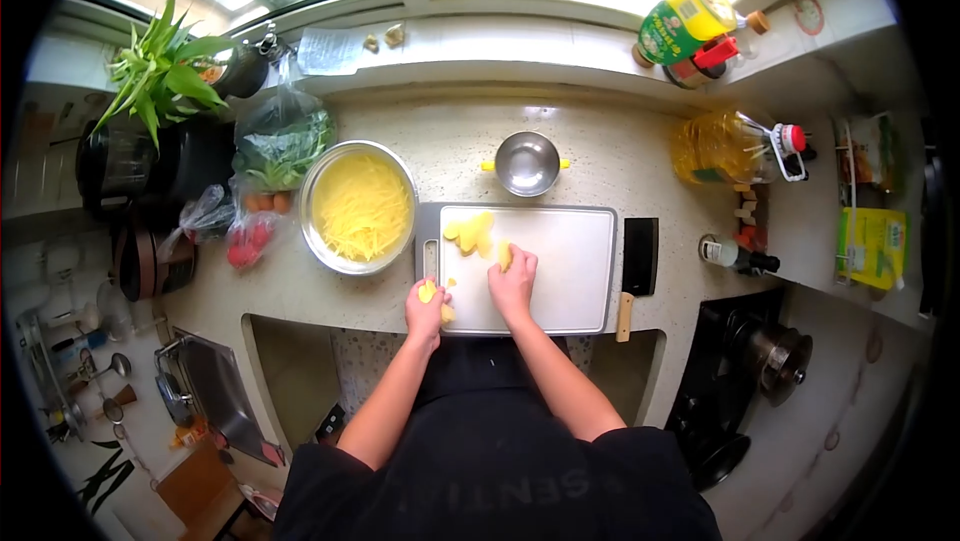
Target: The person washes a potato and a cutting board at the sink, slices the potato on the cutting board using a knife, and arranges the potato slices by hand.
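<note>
My left hand [423,313] is closed around yellow potato pieces [427,291] at the near left corner of the white cutting board [560,281]. Over the middle of the board, my right hand [513,283] pinches a yellow potato piece [504,257]. Several potato slices [470,233] lie fanned in a small pile at the board's far left. Left of the board stands a large metal bowl [311,226] holding water and potato shreds [365,216]. A cleaver [640,256] with a wooden handle rests to the right of the board.
Behind the board stands a small metal bowl [527,163] with yellow handles. Bagged greens [290,146] and a bag with red items [250,241] are at left. An oil jug [725,148], a dark bottle [738,255] and a stove [715,381] are at right; a sink [215,381] is lower left.
</note>
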`<state>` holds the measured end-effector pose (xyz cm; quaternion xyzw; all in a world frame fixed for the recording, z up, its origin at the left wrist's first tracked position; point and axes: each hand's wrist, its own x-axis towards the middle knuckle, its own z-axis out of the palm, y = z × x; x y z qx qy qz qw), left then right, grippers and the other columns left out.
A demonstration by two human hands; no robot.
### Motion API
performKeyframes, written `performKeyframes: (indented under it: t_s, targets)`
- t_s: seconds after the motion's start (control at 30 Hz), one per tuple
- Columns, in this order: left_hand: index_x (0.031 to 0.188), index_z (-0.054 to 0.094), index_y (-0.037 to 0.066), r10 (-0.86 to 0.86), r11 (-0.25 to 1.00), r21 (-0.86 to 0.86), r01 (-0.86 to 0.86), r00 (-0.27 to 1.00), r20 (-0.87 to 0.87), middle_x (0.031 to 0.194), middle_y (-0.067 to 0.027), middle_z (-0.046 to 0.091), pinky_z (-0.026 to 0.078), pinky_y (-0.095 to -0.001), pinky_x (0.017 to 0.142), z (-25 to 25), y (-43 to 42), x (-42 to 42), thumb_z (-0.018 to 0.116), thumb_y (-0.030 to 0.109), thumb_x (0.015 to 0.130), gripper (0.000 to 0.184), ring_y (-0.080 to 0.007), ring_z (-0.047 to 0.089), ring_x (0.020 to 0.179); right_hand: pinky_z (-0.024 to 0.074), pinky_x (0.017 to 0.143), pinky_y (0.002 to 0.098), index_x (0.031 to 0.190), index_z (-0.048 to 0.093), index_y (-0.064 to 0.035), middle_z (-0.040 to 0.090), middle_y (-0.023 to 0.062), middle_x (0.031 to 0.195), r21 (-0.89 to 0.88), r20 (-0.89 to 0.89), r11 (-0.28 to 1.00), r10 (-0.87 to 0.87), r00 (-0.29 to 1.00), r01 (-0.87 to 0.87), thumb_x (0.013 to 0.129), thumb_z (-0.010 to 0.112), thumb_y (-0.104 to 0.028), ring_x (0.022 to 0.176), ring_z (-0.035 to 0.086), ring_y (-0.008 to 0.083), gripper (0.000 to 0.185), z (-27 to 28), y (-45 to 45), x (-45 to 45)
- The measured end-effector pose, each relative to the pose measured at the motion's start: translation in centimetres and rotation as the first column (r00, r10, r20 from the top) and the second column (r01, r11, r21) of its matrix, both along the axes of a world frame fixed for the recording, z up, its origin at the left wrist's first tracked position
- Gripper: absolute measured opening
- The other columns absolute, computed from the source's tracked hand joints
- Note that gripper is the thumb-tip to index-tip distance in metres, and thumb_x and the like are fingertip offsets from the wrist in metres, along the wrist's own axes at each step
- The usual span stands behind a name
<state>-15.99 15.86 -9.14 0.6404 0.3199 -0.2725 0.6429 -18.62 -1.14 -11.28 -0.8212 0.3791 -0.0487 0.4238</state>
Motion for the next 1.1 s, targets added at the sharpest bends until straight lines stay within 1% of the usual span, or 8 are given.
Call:
performKeyframes:
  t_s: [0.2, 0.27, 0.4, 0.47, 0.57, 0.77, 0.97, 1.1]
  targets:
    - [0.135, 0.045, 0.000, 0.066, 0.985, -0.155, -0.074, 0.996, -0.052, 0.112, -0.0163, 0.063, 0.062, -0.0368, 0.076, 1.1, -1.1, 1.1, 0.060, -0.001, 0.093, 0.045, -0.0237, 0.069, 0.093, 0.0538, 0.084, 0.0347, 0.124, 0.060, 0.0029, 0.056, 0.0177, 0.109, 0.246, 0.081, 0.969, -0.032, 0.996, 0.011, 0.085, 0.061, -0.007, 0.086, 0.063, 0.0265, 0.041, 0.1, 2.7, 3.0]
    - [0.134, 0.046, -0.002, 0.102, 0.980, -0.165, -0.112, 0.993, -0.067, 0.105, -0.0133, 0.064, 0.060, -0.0349, 0.071, 1.5, -1.3, 1.3, 0.063, -0.001, 0.092, 0.045, -0.0198, 0.067, 0.085, 0.0535, 0.082, 0.0350, 0.120, 0.062, 0.0012, 0.059, 0.0155, 0.104, 0.252, 0.077, 0.967, 0.006, 0.997, -0.025, 0.084, 0.061, -0.006, 0.083, 0.063, 0.0266, 0.036, 0.7, 2.9, 3.4]
    - [0.137, 0.043, 0.001, 0.091, 0.968, -0.224, -0.115, 0.989, -0.113, 0.114, -0.0190, 0.061, 0.061, -0.0427, 0.079, 2.0, -0.3, 1.7, 0.052, -0.001, 0.092, 0.046, -0.0284, 0.068, 0.095, 0.0515, 0.080, 0.0394, 0.109, 0.066, -0.0038, 0.059, 0.0138, 0.100, -0.051, 0.116, 0.975, 0.222, 0.968, -0.218, 0.079, 0.067, -0.005, 0.088, 0.061, 0.0300, 0.030, 2.2, 2.2, 1.9]
    - [0.138, 0.043, 0.002, 0.099, 0.942, -0.307, -0.138, 0.985, -0.139, 0.114, -0.0199, 0.060, 0.059, -0.0458, 0.082, 2.1, 1.0, 1.6, 0.050, 0.001, 0.091, 0.048, -0.0303, 0.066, 0.094, 0.0500, 0.080, 0.0418, 0.104, 0.067, -0.0061, 0.058, 0.0134, 0.098, -0.157, 0.098, 0.880, 0.466, 0.879, -0.448, 0.076, 0.070, -0.006, 0.090, 0.060, 0.0321, 0.028, 2.8, 2.1, 0.8]
    - [0.137, 0.043, 0.003, 0.143, 0.892, -0.404, -0.202, 0.975, -0.172, 0.114, -0.0207, 0.058, 0.057, -0.0493, 0.086, 2.6, 2.1, 1.4, 0.048, 0.003, 0.089, 0.049, -0.0323, 0.065, 0.093, 0.0483, 0.079, 0.0439, 0.099, 0.067, -0.0090, 0.057, 0.0120, 0.095, -0.213, -0.016, 0.778, 0.602, 0.798, -0.591, 0.073, 0.074, -0.009, 0.091, 0.057, 0.0327, 0.027, 2.9, 2.6, 0.4]
    - [0.137, 0.043, 0.006, 0.212, 0.837, -0.471, -0.277, 0.959, -0.186, 0.113, -0.0203, 0.058, 0.056, -0.0517, 0.087, 3.8, 3.9, 0.6, 0.048, 0.008, 0.089, 0.048, -0.0329, 0.063, 0.094, 0.0456, 0.070, 0.0476, 0.084, 0.059, -0.0095, 0.055, 0.0117, 0.089, -0.304, 0.028, 0.761, 0.609, 0.793, -0.574, 0.072, 0.071, -0.009, 0.083, 0.056, 0.0344, 0.017, 0.8, 3.5, 0.8]
    - [0.141, 0.040, 0.008, 0.317, 0.739, -0.564, -0.367, 0.929, -0.189, 0.115, -0.0201, 0.056, 0.054, -0.0522, 0.090, 4.5, 5.8, -0.9, 0.046, 0.005, 0.088, 0.053, -0.0334, 0.062, 0.098, 0.0476, 0.072, 0.0470, 0.082, 0.059, -0.0065, 0.058, 0.0137, 0.082, -0.152, 0.066, 0.771, 0.633, 0.772, -0.619, 0.073, 0.068, -0.008, 0.083, 0.058, 0.0361, 0.013, 1.2, 3.6, 0.8]
    - [0.150, 0.034, 0.009, 0.333, 0.698, -0.634, -0.333, 0.935, -0.124, 0.123, -0.0199, 0.054, 0.051, -0.0517, 0.096, 6.0, 7.0, -2.3, 0.046, 0.003, 0.091, 0.060, -0.0348, 0.059, 0.111, 0.0519, 0.073, 0.0326, 0.083, 0.056, -0.0043, 0.068, 0.0112, 0.092, 0.161, 0.071, 0.842, 0.510, 0.857, -0.515, 0.078, 0.066, -0.002, 0.077, 0.064, 0.0223, 0.012, 3.3, 3.8, 0.4]
